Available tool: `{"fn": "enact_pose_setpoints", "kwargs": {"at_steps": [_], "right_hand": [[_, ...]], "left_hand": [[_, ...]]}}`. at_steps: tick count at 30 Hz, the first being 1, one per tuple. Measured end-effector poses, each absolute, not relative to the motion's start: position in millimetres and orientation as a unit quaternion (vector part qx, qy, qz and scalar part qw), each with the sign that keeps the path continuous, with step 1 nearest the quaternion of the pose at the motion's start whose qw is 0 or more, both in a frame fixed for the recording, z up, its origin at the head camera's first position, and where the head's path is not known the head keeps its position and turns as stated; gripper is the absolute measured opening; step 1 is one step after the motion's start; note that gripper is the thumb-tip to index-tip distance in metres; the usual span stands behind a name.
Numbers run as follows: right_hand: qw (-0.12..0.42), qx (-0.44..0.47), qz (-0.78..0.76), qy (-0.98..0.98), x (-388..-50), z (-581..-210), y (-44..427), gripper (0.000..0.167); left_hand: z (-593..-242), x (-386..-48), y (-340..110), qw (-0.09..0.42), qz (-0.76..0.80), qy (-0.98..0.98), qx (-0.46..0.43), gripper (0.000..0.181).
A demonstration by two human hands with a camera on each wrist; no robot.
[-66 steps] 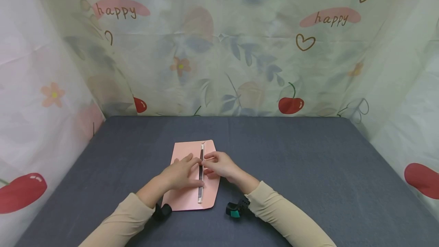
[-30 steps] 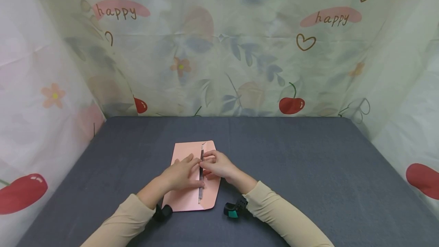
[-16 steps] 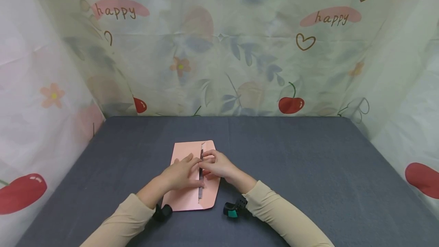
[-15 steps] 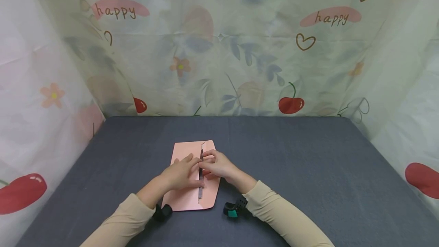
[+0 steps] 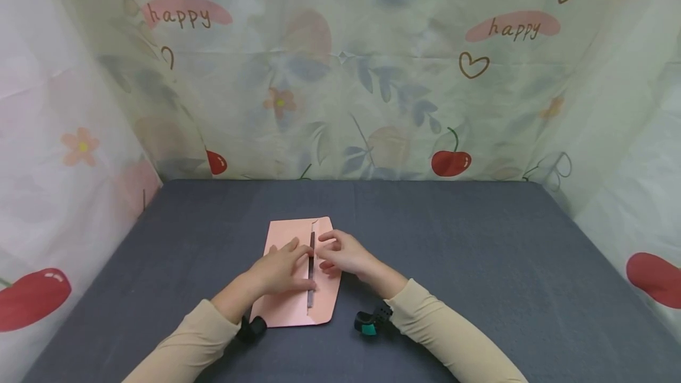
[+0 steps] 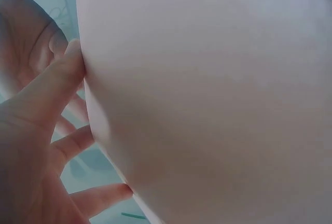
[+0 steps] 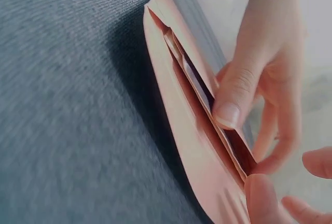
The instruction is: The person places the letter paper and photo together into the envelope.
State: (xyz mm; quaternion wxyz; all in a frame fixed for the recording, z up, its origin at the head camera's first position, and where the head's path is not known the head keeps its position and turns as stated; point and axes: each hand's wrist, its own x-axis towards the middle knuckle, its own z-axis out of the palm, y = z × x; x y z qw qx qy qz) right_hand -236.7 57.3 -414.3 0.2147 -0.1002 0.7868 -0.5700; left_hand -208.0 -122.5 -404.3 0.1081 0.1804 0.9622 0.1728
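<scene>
A pink envelope (image 5: pixel 282 306) lies on the table in front of me, its flap (image 7: pixel 179 125) folded out to the right. My left hand (image 5: pixel 273 270) holds the rim of its mouth, thumb and fingertips spread along that edge in the left wrist view. Inside the mouth sits a thin, flat, card-like insert; the right wrist view shows its pale edge (image 7: pixel 188 71), and the rest is hidden. Over the flap hovers my right hand (image 5: pixel 348 255), its fingers loosely bent and holding nothing, just right of the mouth.
Dark grey cloth covers the table (image 5: pixel 452 253). Printed fabric (image 5: pixel 340 87) hangs around the back and sides. Black wrist devices (image 5: pixel 367 324) are strapped at both cuffs.
The insert has sunk deeper into the envelope's mouth. My right hand has since drawn back slightly to the right, away from the mouth. My left hand has stayed in place.
</scene>
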Motion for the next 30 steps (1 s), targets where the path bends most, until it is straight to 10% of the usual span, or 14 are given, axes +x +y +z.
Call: {"fn": "enact_pose_setpoints", "kwargs": {"at_steps": [30], "right_hand": [[0.046, -0.164, -0.418, 0.893, -233.6, -392.2, 172.3, 0.035]], "left_hand": [[-398.8, -207.2, -125.9, 0.098, 0.180, 0.962, 0.180, 0.068]]}}
